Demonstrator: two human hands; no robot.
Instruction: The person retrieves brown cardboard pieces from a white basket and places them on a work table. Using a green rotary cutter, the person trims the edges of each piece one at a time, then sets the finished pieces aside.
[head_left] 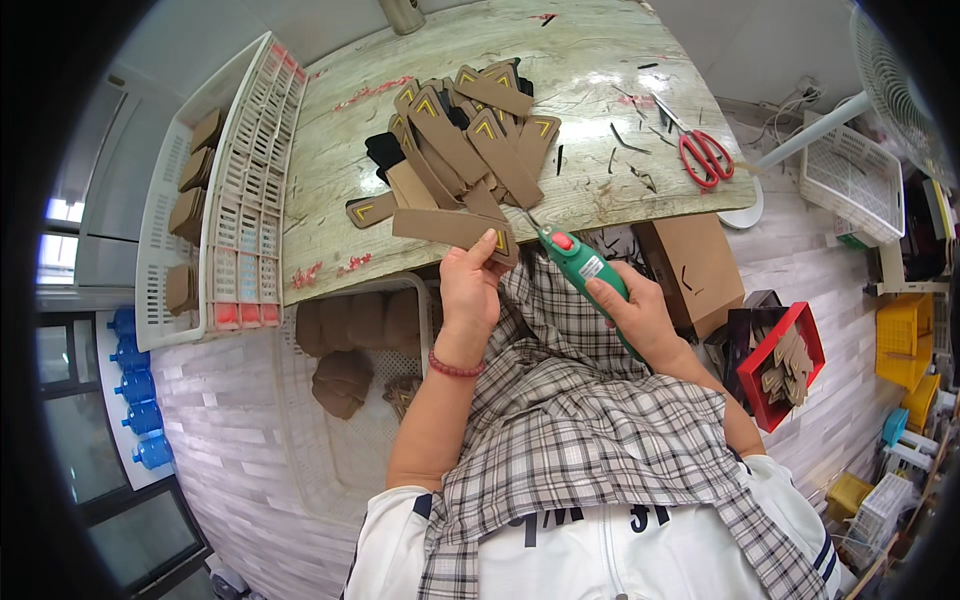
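My left hand [468,295] pinches one end of a flat brown fabric tab [445,226] with a yellow angled mark, at the table's near edge. My right hand [640,312] is wrapped round a green handheld tool [583,262] with a red button. The tool's thin metal tip points at the table edge, just right of the tab; whether they touch I cannot tell. Beyond both hands lies a heap of similar brown tabs [470,135], some showing black undersides. A single tab [371,210] lies left of the heap.
Red-handled scissors [706,158] and dark scraps [628,140] lie on the right of the table [590,60]. A white crate [255,190] stands at the left, with a basket of brown pieces [425,310] below. A cardboard box [690,270] and red box [815,335] are right.
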